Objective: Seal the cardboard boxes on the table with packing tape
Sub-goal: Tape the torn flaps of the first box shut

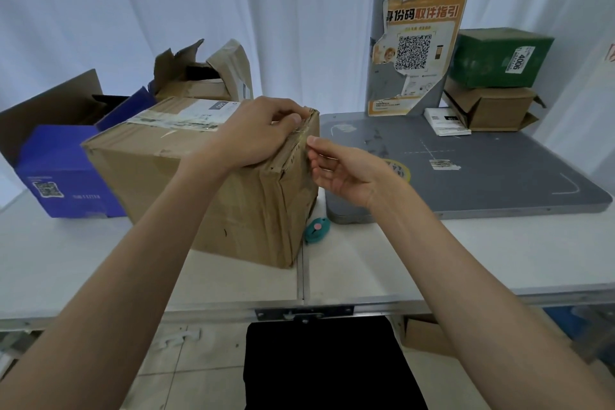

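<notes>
A worn brown cardboard box (159,173) with a white label and old tape on top stands in the middle of the white table (466,253). My left hand (256,133) lies over the box's top right corner, its fingers curled and pressing at the edge. My right hand (346,170) is just right of that corner, palm up, thumb and forefinger pinching at the corner's edge, where a thin clear strip of tape seems to run. No tape roll is in view.
A teal cutter (316,229) lies at the box's right foot. A blue box (63,173) and open torn cartons (199,76) stand at left. A grey pad (482,163) covers the right, with a green box (499,56) on a brown one (492,110) behind it.
</notes>
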`<act>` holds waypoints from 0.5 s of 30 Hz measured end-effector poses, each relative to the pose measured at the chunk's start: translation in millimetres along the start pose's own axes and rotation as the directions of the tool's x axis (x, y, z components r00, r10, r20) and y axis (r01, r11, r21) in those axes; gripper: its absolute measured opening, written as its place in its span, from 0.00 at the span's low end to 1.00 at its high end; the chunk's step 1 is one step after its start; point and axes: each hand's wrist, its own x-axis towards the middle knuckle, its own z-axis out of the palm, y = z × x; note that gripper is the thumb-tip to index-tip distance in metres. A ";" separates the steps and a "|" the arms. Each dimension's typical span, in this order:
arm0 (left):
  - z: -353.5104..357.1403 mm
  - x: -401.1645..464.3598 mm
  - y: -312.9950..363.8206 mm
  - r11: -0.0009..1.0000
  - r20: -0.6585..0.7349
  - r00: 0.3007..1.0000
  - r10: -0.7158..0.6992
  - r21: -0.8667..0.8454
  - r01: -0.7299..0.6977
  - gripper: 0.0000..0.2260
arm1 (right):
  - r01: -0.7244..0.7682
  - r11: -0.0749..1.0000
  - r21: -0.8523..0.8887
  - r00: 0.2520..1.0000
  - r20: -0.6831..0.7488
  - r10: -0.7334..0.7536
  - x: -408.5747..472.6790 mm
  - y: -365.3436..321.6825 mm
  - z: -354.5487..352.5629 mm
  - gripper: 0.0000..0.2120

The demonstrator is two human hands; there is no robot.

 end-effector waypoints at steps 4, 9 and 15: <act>3.5 0.1 1.8 1.000 -0.015 1.000 0.010 0.029 -0.009 0.13 | 0.042 0.999 0.004 0.999 -0.034 -0.041 1.2 3.0 3.1 0.05; 3.8 -1.7 3.8 0.998 -0.015 1.000 0.020 0.052 -0.019 0.13 | 0.022 1.000 0.008 1.000 -0.019 -0.021 4.1 13.8 -0.8 0.08; 4.6 -3.0 4.4 0.997 -0.031 0.999 0.021 0.073 -0.018 0.13 | 0.025 0.997 -0.074 1.000 -0.009 -0.026 14.4 20.0 -6.8 0.15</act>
